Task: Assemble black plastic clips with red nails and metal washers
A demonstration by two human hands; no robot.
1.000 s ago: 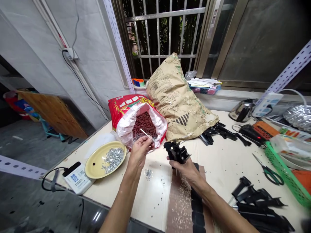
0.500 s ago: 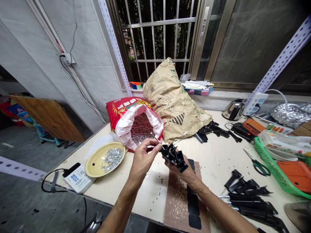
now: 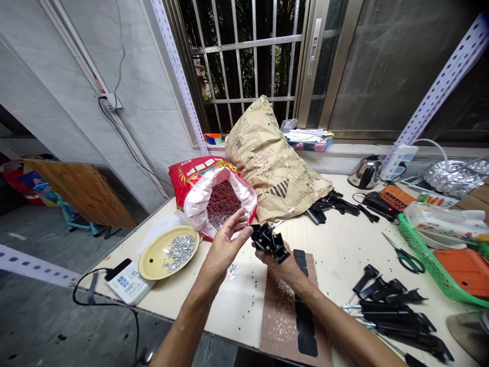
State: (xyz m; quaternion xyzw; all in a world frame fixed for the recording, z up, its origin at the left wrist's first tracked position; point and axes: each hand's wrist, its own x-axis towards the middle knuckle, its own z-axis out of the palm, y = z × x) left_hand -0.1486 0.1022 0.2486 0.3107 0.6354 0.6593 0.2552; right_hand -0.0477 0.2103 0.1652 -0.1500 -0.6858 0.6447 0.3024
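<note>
While my right hand (image 3: 280, 264) cups a cluster of black plastic parts (image 3: 270, 241) from below, fingers closed around it, my left hand (image 3: 228, 243) stands just to the left, thumb and fingers spread apart. Whether my left thumb touches the cluster's edge, I cannot tell. I hold the cluster above the middle of the table (image 3: 344, 255), over the far end of a brown board (image 3: 277, 326) that bears a row of black pads (image 3: 305, 326).

Just beyond my left fingers, a red bag (image 3: 185, 173) gapes open on thin reddish-brown rods (image 3: 223, 199); a tan sack (image 3: 271, 158) leans to its right. Left of my hands, a yellow plate (image 3: 147, 262) carries silver washers (image 3: 179, 251), and a small pile of washers (image 3: 233, 271) lies near my left wrist. To the right are scissors (image 3: 407, 259) and, nearer, long black pieces (image 3: 399, 316).
</note>
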